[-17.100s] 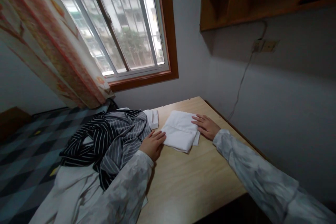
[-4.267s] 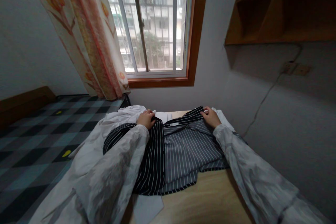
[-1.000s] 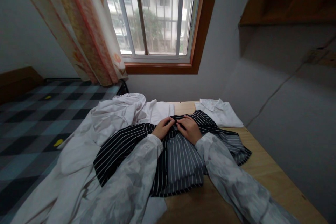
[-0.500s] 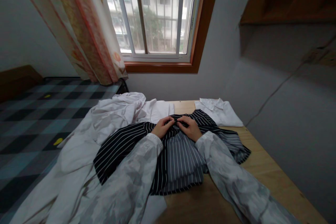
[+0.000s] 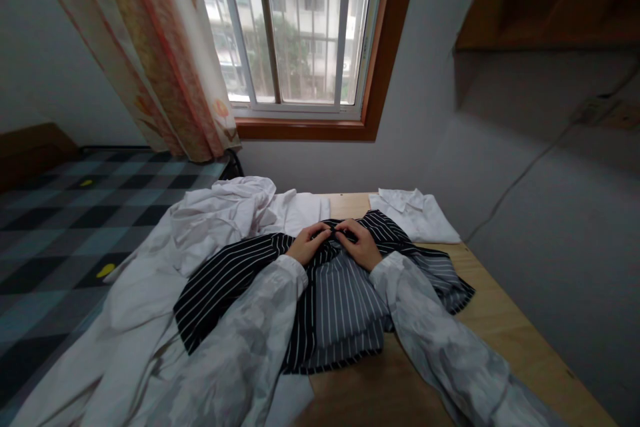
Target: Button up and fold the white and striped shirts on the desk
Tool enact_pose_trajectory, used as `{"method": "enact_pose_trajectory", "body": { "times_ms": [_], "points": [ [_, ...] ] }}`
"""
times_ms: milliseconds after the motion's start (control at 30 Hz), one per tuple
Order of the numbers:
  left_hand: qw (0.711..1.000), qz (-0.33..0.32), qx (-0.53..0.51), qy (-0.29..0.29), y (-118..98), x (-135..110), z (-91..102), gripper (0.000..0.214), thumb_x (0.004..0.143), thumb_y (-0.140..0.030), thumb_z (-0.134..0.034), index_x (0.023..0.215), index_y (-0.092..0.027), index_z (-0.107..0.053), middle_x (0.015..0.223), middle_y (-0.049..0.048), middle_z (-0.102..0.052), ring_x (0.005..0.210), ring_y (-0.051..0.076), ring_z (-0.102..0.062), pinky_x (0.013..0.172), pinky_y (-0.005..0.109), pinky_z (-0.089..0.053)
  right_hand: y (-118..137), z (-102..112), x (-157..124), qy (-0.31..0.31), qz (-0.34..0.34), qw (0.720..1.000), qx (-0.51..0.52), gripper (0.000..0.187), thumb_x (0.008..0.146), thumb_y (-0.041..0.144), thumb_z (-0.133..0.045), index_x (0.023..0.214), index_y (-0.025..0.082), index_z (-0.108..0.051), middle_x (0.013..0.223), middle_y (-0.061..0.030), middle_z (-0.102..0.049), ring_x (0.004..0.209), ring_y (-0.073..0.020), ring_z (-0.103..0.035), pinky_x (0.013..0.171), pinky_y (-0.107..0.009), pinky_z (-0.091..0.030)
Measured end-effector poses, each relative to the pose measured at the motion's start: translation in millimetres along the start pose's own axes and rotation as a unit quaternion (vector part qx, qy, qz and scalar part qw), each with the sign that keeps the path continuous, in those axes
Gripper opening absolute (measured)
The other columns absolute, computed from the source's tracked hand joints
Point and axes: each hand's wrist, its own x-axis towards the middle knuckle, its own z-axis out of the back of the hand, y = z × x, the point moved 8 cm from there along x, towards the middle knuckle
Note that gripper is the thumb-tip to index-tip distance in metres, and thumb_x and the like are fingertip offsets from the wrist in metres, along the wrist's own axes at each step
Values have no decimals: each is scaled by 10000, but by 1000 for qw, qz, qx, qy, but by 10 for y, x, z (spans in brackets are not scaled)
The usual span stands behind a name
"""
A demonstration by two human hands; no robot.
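Note:
A black and grey striped shirt [image 5: 345, 300] lies spread on the wooden table [image 5: 505, 333]. My left hand [image 5: 307, 245] and my right hand [image 5: 359, 243] meet at its upper middle, near the collar. Both hands have their fingers curled and pinched on the striped cloth, fingertips nearly touching each other. What exactly the fingertips work on is too small to see. My sleeves are pale and mottled.
A folded white shirt [image 5: 415, 213] lies at the table's far right corner. Rumpled white garments [image 5: 210, 227] are heaped to the left, over the table's edge. Beyond them is a checked bed cover [image 5: 60, 213]. A window, a curtain and a wall shelf stand behind.
Seventeen seconds ago my hands pressed the folded white shirt; four seconds ago they held the striped shirt's shoulders apart. In the last second they stay together at its collar, barely moving.

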Motion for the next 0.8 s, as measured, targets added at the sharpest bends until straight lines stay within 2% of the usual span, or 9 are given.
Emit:
{"method": "enact_pose_trajectory", "body": {
  "times_ms": [200,400,600,733,800],
  "points": [
    [999,-14,32,-36,22,-4,-5,406,962,-587,-654,1015,-197,-757,1016,58,-786,1027,268,-707,1008,388,-543,-66,-39,0,12,4,1000,-14,120,1038,323,-619,1078,229,-681,1054,-76,-741,1034,-246,-694,962,-401,-556],
    [999,-28,20,-19,-21,-12,-36,422,981,-592,-646,1031,-186,-749,1030,65,-784,1032,266,-709,1003,384,-545,-130,-74,-24,25,-14,999,-18,151,1057,323,-545,1126,224,-636,1080,-81,-716,1038,-238,-681,959,-388,-564],
    [1000,-27,3,-15,-69,-33,-28,395,981,-571,-663,1063,-198,-763,1113,71,-801,1110,279,-714,1076,402,-527,-208,-59,-15,29,-57,998,13,184,1053,372,-586,1139,228,-662,1064,-54,-751,1007,-234,-712,924,-368,-574],
    [998,-27,46,-46,-55,-38,-39,372,951,-560,-704,1022,-201,-770,1033,75,-803,1013,275,-734,989,402,-568,-101,-17,-12,2,-24,999,-27,151,1052,342,-601,1108,240,-696,1084,-75,-756,1058,-260,-700,973,-414,-563],
    [995,-40,67,-55,-73,-40,-54,357,923,-539,-744,1045,-205,-783,1075,90,-811,1042,285,-741,1006,416,-567,-44,21,-21,-24,-5,998,-58,125,1048,320,-614,1091,248,-706,1091,-89,-752,1084,-279,-682,1001,-446,-549]
  ]
}}
